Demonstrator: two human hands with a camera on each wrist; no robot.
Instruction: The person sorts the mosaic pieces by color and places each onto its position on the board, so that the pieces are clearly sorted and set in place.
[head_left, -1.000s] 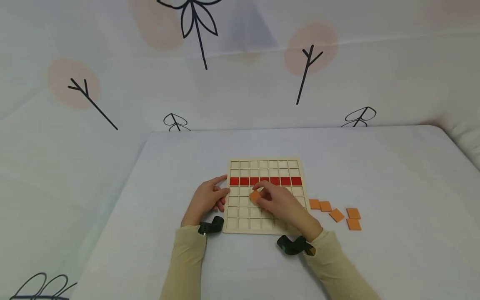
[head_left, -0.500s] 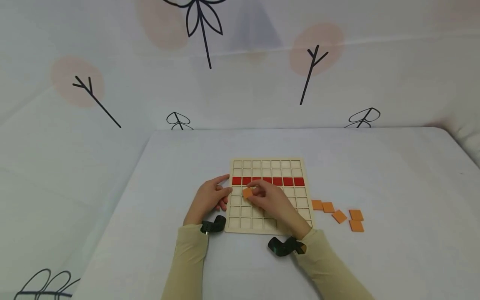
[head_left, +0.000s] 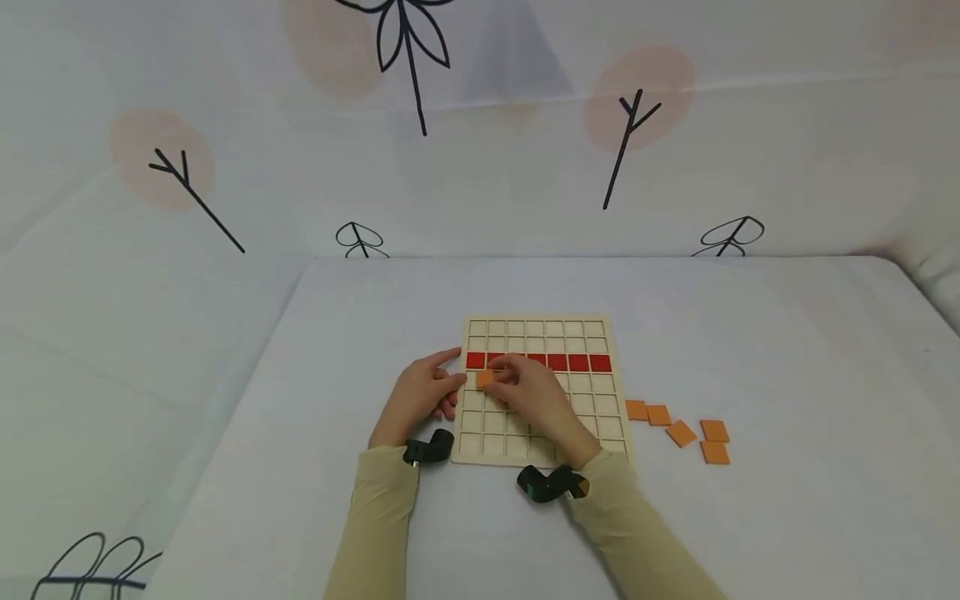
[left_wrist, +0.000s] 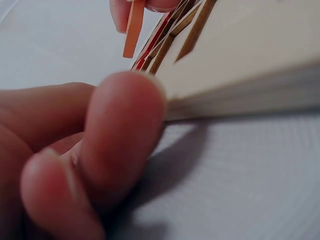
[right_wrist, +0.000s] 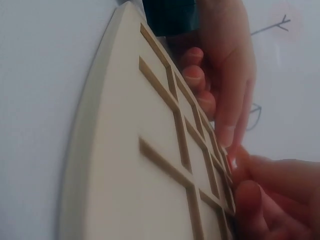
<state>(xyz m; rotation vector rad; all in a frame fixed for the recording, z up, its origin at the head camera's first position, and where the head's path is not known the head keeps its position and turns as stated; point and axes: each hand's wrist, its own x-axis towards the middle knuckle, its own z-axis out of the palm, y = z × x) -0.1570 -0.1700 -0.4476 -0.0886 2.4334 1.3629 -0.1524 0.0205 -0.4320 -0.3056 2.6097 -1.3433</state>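
In the head view, a pale square grid board (head_left: 517, 423) lies on the table. Red square tiles (head_left: 557, 362) fill one row, the third from the far edge. My right hand (head_left: 536, 396) pinches an orange square tile (head_left: 484, 379) over the left end of the row just nearer than the red one. In the left wrist view that orange tile (left_wrist: 134, 31) is tilted on edge, apart from the board. My left hand (head_left: 416, 398) rests at the board's left edge, index finger extended and thumb touching the rim; its other fingers are bent.
Several loose orange tiles (head_left: 681, 433) lie on the white table (head_left: 810, 350) to the right of the board. Black wrist cameras (head_left: 546, 483) sit on both wrists. A patterned white cloth (head_left: 510, 183) rises behind the table.
My right hand has carried the orange tile leftward and slightly away from me, across to the left end of the row. My left hand stays at the board's edge. The head view has shifted slightly.
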